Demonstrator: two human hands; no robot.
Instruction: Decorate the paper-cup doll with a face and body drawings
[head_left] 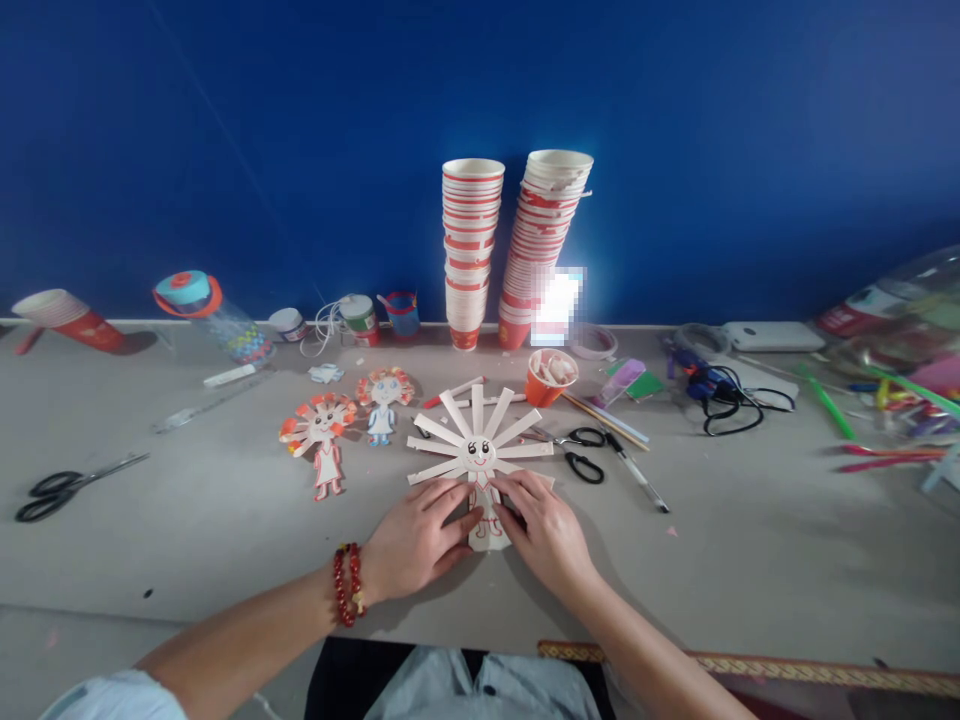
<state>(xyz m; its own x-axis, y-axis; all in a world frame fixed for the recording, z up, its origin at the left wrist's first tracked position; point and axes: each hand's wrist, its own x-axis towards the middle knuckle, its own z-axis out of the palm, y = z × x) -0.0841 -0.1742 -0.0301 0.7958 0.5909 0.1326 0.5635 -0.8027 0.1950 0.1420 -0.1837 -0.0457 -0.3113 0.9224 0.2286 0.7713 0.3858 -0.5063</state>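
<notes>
A white paper-cup doll (pixel 481 456) lies face up in front of me. Long uncut-looking strips fan out round its drawn face, and a dress and feet are outlined in red below. On the doll's left edge rests my left hand (pixel 420 535), fingers apart and laid over the paper. My right hand (pixel 546 522) lies on the opposite edge with its fingers likewise spread, the tips near the drawn body. Parts of the lower strips and body are hidden under the fingers. Two finished-looking paper dolls, one with orange-tipped strips (pixel 327 462) and one with blue details (pixel 381 422), lie to the left.
Black-handled scissors (pixel 581 455) and a pen (pixel 636 472) lie right of the doll; other scissors (pixel 64 490) lie far left. Behind stand two tall paper cup stacks (pixel 466 260) and a cup of scraps (pixel 551 378). A bottle (pixel 225 318) leans by the blue wall.
</notes>
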